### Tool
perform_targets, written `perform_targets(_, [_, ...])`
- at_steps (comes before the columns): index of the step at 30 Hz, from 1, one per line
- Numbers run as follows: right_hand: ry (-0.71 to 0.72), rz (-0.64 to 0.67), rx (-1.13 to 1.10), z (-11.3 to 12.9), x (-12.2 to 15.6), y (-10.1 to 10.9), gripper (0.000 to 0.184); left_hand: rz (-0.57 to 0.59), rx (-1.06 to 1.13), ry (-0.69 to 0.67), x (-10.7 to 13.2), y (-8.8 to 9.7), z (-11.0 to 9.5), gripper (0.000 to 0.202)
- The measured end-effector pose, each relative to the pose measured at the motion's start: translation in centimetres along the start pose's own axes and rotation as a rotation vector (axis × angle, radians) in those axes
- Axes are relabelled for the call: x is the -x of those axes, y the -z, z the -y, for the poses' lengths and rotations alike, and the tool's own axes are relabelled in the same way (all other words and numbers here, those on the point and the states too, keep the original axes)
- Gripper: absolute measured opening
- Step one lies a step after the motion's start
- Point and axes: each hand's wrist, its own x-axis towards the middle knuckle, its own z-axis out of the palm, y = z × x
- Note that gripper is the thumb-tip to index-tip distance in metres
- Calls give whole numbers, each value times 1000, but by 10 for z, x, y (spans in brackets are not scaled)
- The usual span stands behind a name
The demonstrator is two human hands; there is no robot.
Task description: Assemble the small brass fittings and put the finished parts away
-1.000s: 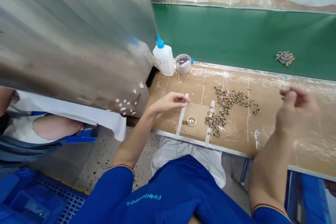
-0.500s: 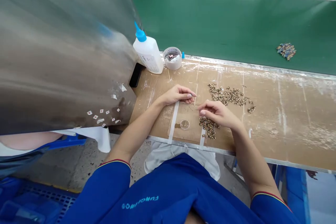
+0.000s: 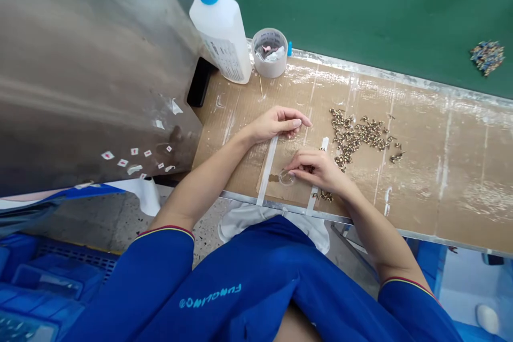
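My left hand (image 3: 280, 122) hovers over the cardboard-covered bench (image 3: 425, 171) with its thumb and fingers pinched together; whatever is between them is too small to make out. Lower and to the right, my right hand (image 3: 316, 170) is also pinched, its fingertips at the rim of a small clear round dish (image 3: 285, 178). I cannot tell what those fingers hold. A spread pile of small brass-coloured metal pieces (image 3: 363, 133) lies beyond my right hand. More of the same pieces (image 3: 325, 195) lie under that hand, which partly hides them.
A white bottle with a blue nozzle (image 3: 224, 37) stands at the back left, beside a tape roll (image 3: 270, 67) holding scraps. A black phone-like object (image 3: 200, 83) leans by the metal panel (image 3: 100, 75). Bluish small pieces (image 3: 488, 57) lie on the green belt (image 3: 360, 16).
My right hand has moved left and toward me, from beside my left hand to the clear dish. My left hand stays pinched above the bench. The view has shifted closer.
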Motion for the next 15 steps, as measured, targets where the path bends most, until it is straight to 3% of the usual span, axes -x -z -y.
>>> perform_targets(4, [112, -39, 103, 0, 1, 0, 21, -38, -72, 7, 1, -1, 1, 45])
perform_targets(9, [199, -51, 434, 13, 7, -1, 24, -40, -118, 62, 1, -1, 2, 40])
perform_targets(12, [188, -13, 565, 23, 11, 0, 32, -62, -130, 60, 1, -2, 5, 38])
perform_targets(15, [172, 18, 561, 28, 13, -1, 31, -39, -110, 65, 0, -1, 8, 40])
